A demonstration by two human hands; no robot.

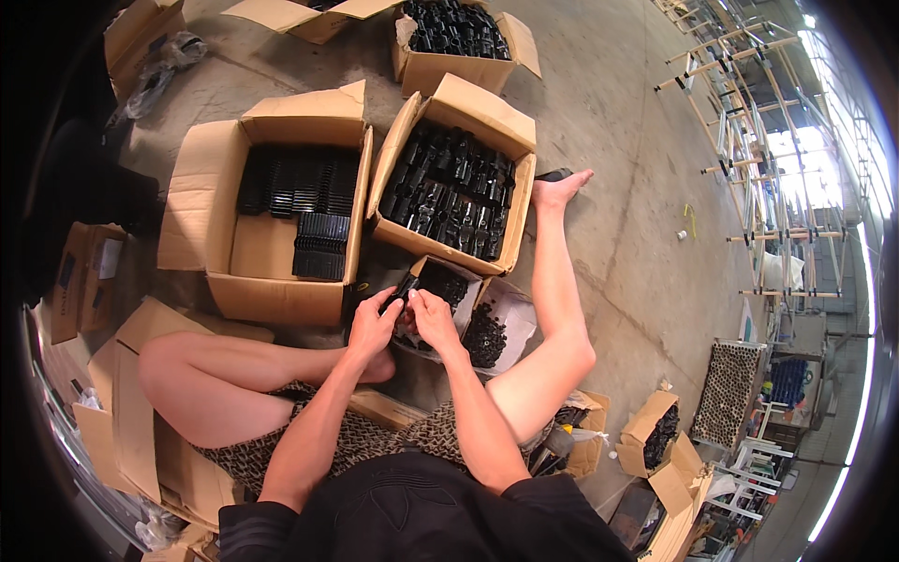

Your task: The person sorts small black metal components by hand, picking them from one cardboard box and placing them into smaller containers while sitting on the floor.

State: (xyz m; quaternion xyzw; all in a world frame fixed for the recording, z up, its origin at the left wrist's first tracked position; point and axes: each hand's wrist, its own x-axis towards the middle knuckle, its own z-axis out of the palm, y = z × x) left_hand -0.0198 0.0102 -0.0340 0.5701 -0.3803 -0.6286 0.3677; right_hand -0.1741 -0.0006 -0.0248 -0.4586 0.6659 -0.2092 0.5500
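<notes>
My left hand [373, 323] and my right hand [433, 318] meet over my lap, both pinching a small black plastic part [405, 291] between the fingertips. Just beyond them lies a small open carton [471, 281] holding tiny black pieces and a heap of dark screws [485, 335]. I sit on the floor with one leg folded left and the other stretched toward the boxes.
Two big cardboard boxes stand ahead: the left one [201, 201] holds stacked black ribbed parts, the right one [487, 112] is full of black parts. More boxes [426, 70] sit farther back and at lower right [655, 417]. Metal racks [749, 140] line the right side.
</notes>
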